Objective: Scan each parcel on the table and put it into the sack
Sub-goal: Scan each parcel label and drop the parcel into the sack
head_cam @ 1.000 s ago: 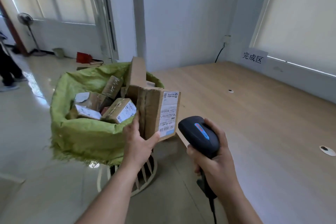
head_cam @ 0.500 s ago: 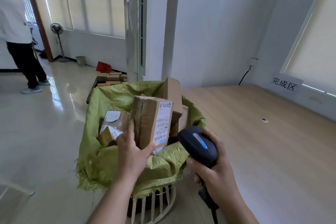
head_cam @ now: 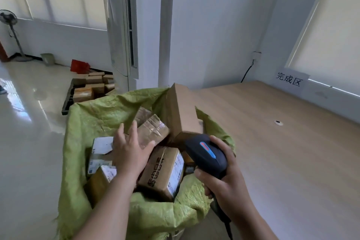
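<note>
Open left hand point(head_cam: 130, 152) releases brown cardboard parcel point(head_cam: 163, 171) into green woven sack point(head_cam: 109, 111); right hand point(head_cam: 224, 183) grips black handheld scanner point(head_cam: 206, 154). Next: fetch another parcel.

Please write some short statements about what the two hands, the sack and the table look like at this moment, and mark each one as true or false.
1. The right hand holds a black barcode scanner. True.
2. The left hand grips a parcel above the table. False: it is open, fingers spread, over the parcels inside the green sack.
3. The sack is nearly empty. False: several cardboard parcels fill it, and one tall box sticks up above the rim.
4. The visible part of the wooden table carries no parcels. True.
5. More cardboard boxes lie on the floor behind the sack. True.
</note>
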Available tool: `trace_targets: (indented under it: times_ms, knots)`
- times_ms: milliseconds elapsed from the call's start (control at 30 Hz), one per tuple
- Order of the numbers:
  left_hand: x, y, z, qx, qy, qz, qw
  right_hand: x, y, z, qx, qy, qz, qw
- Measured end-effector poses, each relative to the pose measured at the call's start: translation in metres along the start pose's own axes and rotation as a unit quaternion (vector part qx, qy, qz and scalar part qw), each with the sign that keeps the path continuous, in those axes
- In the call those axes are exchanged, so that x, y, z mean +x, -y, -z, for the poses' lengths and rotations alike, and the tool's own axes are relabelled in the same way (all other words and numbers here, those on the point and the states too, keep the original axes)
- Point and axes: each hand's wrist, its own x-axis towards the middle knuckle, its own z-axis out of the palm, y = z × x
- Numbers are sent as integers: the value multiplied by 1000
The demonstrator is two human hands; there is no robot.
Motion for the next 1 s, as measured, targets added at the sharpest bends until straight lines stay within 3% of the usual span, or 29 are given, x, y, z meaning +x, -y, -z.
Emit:
trace_targets:
  times_ms: [433, 1000]
  knots:
    - [-66, -62, -51, -148, 93, -138, 975, -34, -4, 63, -59, -102, -1, 993]
    - [-268, -191, -79, -157, 226, -229, 934, -216, 48, 217, -61, -216, -24, 974]
